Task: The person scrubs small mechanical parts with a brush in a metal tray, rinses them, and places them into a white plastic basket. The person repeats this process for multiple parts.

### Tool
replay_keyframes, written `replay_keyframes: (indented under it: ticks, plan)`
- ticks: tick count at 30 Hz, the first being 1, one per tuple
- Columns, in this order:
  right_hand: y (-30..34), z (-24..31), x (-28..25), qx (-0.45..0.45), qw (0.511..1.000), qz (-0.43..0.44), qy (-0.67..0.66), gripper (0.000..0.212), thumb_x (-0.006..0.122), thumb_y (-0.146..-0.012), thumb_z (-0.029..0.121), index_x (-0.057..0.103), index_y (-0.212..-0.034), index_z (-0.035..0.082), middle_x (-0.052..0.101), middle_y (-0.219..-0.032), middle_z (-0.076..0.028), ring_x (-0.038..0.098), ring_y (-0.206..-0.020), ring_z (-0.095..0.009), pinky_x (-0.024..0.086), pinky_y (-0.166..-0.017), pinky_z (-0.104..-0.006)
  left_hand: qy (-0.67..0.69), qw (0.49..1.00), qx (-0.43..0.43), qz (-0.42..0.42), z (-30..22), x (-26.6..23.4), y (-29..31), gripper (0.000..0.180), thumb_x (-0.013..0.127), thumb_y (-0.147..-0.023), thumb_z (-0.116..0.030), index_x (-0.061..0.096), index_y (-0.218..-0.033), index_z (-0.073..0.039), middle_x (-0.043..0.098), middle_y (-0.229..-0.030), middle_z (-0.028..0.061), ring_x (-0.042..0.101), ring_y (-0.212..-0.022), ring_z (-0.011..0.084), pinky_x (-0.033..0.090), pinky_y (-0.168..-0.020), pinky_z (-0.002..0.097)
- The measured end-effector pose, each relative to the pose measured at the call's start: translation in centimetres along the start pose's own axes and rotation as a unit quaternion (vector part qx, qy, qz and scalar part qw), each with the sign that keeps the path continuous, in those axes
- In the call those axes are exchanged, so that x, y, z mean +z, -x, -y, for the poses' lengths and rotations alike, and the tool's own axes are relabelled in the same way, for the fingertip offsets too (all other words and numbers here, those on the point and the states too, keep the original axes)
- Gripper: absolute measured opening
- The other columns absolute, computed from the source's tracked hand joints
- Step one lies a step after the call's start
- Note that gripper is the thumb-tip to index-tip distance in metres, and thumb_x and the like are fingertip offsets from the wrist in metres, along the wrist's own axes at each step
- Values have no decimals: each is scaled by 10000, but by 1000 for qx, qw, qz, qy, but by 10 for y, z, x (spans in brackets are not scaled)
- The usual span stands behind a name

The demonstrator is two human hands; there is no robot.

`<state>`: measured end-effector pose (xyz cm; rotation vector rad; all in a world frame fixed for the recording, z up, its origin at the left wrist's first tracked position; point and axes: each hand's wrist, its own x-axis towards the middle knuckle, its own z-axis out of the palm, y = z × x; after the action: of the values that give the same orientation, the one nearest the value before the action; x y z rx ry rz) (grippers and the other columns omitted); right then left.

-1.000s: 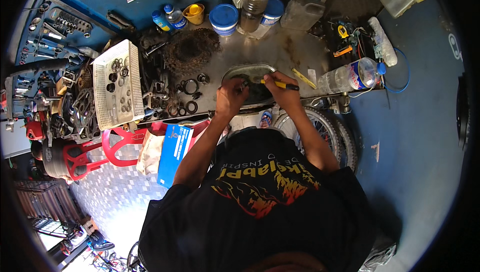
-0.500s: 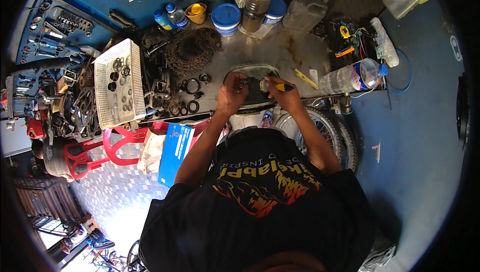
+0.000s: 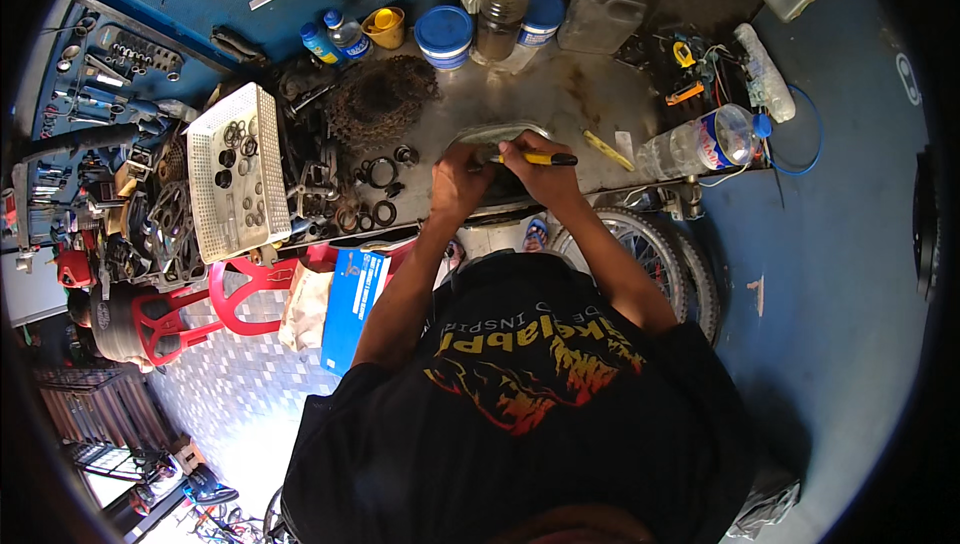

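Over a shallow metal tray (image 3: 520,128) at the front of the workbench, my two hands are close together. My right hand (image 3: 541,178) is closed around a brush (image 3: 548,158) with a yellow and black handle, its black end pointing right. The brush's tip lies by the left fingers and is hard to make out. My left hand (image 3: 460,184) has its fingers curled on a small dark part, mostly hidden by the fingers. Left of the tray, several dark rings (image 3: 381,172) and small bike parts lie on the bench.
A white plastic basket (image 3: 200,184) with rings stands at the left. Greasy sprockets (image 3: 375,99), blue-lidded tubs (image 3: 443,32) and a dark-filled bottle (image 3: 502,9) line the back. A clear bottle (image 3: 690,151) and a yellow strip (image 3: 608,150) lie right. Bicycle wheels (image 3: 650,254) stand below the bench edge.
My right hand has moved left toward my left hand, and more of the brush's handle now shows. The pale brush head seen earlier is now hidden between the hands.
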<state>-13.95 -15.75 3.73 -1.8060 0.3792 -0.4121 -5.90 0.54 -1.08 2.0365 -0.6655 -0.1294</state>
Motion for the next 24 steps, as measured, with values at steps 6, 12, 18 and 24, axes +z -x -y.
replay_keyframes:
  ticks: [6,12,18,24]
  plan:
    - [-6,-2,-5,34,995,8,90,326,747,-987,322,710,-897,12,707,-744,-68,629,-689,-126,501,-667,-316,17,999,-45,13,-1,-7,5,321,851,-822,-173,741,-1060,13,727,-911,163,718,-772,284,576,-735,396]
    - [-8,2,-7,78,991,-11,108,354,744,-993,343,710,-855,19,662,-700,-43,574,-648,-119,452,-614,-316,52,998,-37,-31,-4,-10,5,328,849,-836,-177,742,-1080,14,726,-942,158,723,-799,268,575,-750,372]
    - [2,-14,0,23,999,-22,-21,324,761,-988,307,704,-854,17,646,-689,-34,549,-651,-87,437,-604,-303,40,998,-41,-13,-5,-13,6,277,820,-876,-137,742,-1103,0,736,-951,126,725,-837,205,578,-754,342]
    - [5,-35,-24,-23,995,-7,100,242,797,-947,282,750,-967,45,737,-820,-76,684,-773,-155,535,-745,-334,98,994,-36,3,-3,-14,8,303,782,-902,-101,718,-1188,-25,738,-995,103,716,-892,173,582,-760,323]
